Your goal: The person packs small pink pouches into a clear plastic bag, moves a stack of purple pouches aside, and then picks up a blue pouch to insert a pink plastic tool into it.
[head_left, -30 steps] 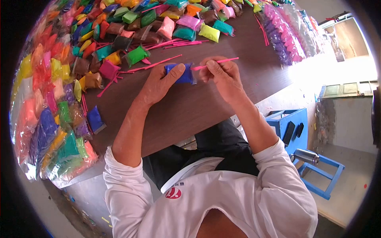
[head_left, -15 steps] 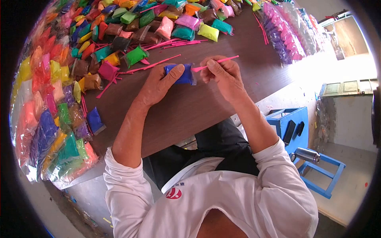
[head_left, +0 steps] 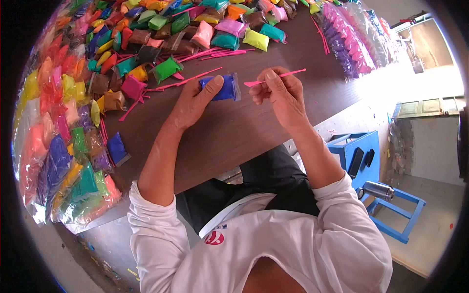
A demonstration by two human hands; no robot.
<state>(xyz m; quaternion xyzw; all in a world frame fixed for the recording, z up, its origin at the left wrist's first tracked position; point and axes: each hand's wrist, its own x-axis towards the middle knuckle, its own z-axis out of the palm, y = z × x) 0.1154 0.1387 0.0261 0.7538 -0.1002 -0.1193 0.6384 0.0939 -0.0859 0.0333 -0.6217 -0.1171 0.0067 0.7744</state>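
Observation:
My left hand (head_left: pixel 193 101) grips a small blue packet (head_left: pixel 225 90), thumb on top, with the clear end of its wrapper pointing right. Across a small gap, my right hand (head_left: pixel 282 94) pinches a thin pink tool (head_left: pixel 292 73) between thumb and fingers. The tool's flat pointed end faces the packet without touching it, and its thin end sticks out to the right. Both hands are above the brown table (head_left: pixel 215 141). More pink tools (head_left: pixel 195 77) lie behind my left hand, near a green packet (head_left: pixel 167 69).
Colourful packets (head_left: pixel 146 29) are heaped along the table's back and left side. A lone blue packet (head_left: pixel 117 148) lies at the left. Bagged purple and pink strips (head_left: pixel 349 44) stand at the back right. Beyond the right edge, a metal flask (head_left: pixel 378 191) rests by blue stools (head_left: pixel 408 219).
My right hand has moved slightly right with the pink tool, widening the gap to the blue packet. The packet has tilted a little in my left hand.

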